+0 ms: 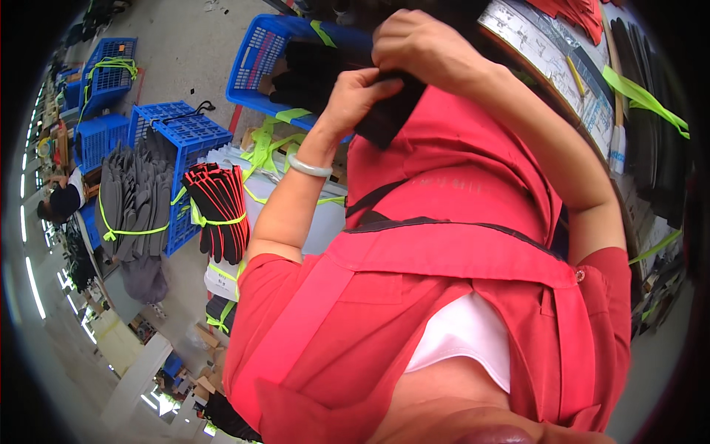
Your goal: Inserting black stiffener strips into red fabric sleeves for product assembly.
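Note:
My left hand point(352, 102), with a pale bangle on the wrist, pinches a dark piece of cloth point(386, 122) between thumb and fingers. The cloth hangs below that hand, in front of my red apron. Just above and to the right, my right hand point(421, 46) is curled with its fingers bent down at the cloth's upper end. Its fingertips are partly hidden, and the cloth's exact shape is hard to make out. Behind my left hand lies a blue plastic crate point(255, 63) with black cloth pieces point(303, 74) inside.
On the left, a bundle of grey pieces point(133, 196) and one of black pieces with red edges point(217, 211) are tied with yellow-green strips beside a blue crate point(181, 126). At right stands a worn table point(540, 52) near dark bundles point(651, 111). Another person point(65, 196) is far left.

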The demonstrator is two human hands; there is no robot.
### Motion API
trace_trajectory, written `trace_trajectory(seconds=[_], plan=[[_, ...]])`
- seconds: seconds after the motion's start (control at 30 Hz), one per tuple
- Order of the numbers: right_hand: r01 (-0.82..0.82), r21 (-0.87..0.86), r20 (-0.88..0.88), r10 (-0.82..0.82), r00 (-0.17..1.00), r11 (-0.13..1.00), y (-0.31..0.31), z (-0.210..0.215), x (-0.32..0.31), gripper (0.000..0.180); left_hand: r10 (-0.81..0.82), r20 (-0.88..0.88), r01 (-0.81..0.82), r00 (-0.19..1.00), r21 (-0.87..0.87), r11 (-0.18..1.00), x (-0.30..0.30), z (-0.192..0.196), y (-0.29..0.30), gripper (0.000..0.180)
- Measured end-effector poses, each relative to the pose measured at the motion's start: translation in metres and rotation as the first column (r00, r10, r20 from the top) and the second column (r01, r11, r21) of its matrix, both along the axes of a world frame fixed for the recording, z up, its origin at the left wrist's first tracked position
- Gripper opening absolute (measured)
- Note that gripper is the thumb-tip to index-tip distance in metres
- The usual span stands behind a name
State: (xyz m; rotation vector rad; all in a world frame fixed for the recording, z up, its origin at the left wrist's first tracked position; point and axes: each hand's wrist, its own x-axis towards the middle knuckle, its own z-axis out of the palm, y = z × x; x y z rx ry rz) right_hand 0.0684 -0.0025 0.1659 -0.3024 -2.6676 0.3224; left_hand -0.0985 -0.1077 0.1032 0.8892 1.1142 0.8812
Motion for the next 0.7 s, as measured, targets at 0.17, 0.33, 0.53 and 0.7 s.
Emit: trace_trajectory(seconds=[0.17,0.33,0.53,0.7], plan=[[0.290,-0.823,-0.120,-0.649,0.751,0.488,-0.026,-0.046,0.017,0.024,0.513,0.479,-0.517,0.713,-0.135,0.845,0.006,-0.024,0.007,0.026],[0.223,-0.973,0.181,-0.387,0.904,0.066,-0.061,-0.077,0.009,0.029,0.573,0.543,-0.580,0.614,-0.182,0.794,0.015,-0.037,0.011,0.033],[0.355,-0.934,0.335,-0.225,0.915,0.053,-0.045,-0.064,0.012,0.030,0.365,0.436,-0.308,0.823,-0.197,0.931,0.005,-0.053,0.004,0.014],[0.456,-0.887,0.421,-0.279,0.863,0.073,-0.045,-0.073,0.015,0.028,0.414,0.454,-0.345,0.789,-0.231,0.910,0.010,-0.062,0.010,0.011]])
